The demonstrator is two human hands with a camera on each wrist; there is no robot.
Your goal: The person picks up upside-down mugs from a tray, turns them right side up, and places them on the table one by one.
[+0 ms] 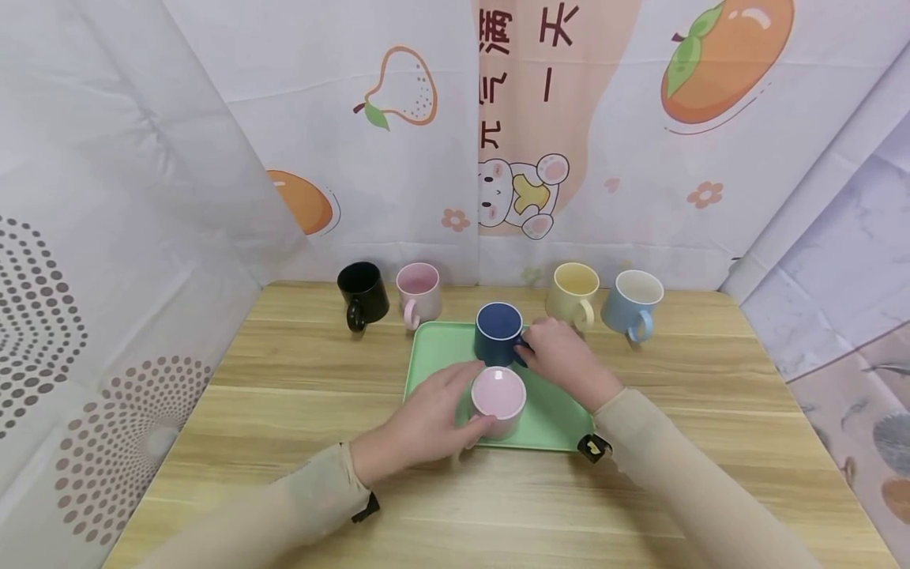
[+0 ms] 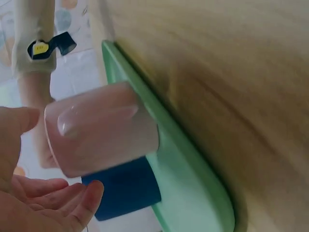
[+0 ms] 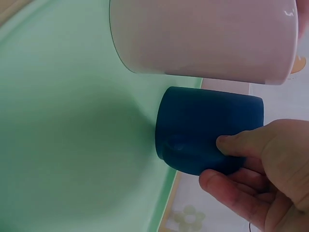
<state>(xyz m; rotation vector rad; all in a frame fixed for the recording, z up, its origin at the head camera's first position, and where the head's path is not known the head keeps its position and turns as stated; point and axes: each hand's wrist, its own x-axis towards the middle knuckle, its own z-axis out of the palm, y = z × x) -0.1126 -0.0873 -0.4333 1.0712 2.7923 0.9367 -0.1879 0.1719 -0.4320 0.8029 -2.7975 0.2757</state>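
A dark blue mug (image 1: 499, 336) stands upright at the back of a green tray (image 1: 558, 423). My right hand (image 1: 565, 356) pinches its handle between thumb and fingers, seen closely in the right wrist view. In front of it on the tray is a pink cup (image 1: 499, 399); no handle shows on it. Around the pink cup's left side my left hand (image 1: 434, 415) is spread, thumb at the near side and fingers at the far side. The left wrist view shows a small gap between the thumb (image 2: 24, 118) and the cup.
Behind the tray, a black mug (image 1: 364, 292) and another pink mug (image 1: 419, 292) stand at the left. A yellow mug (image 1: 571, 292) and a light blue mug (image 1: 631, 304) are at the right. A printed curtain (image 1: 412, 190) hangs along the wooden table's (image 1: 306, 379) back edge.
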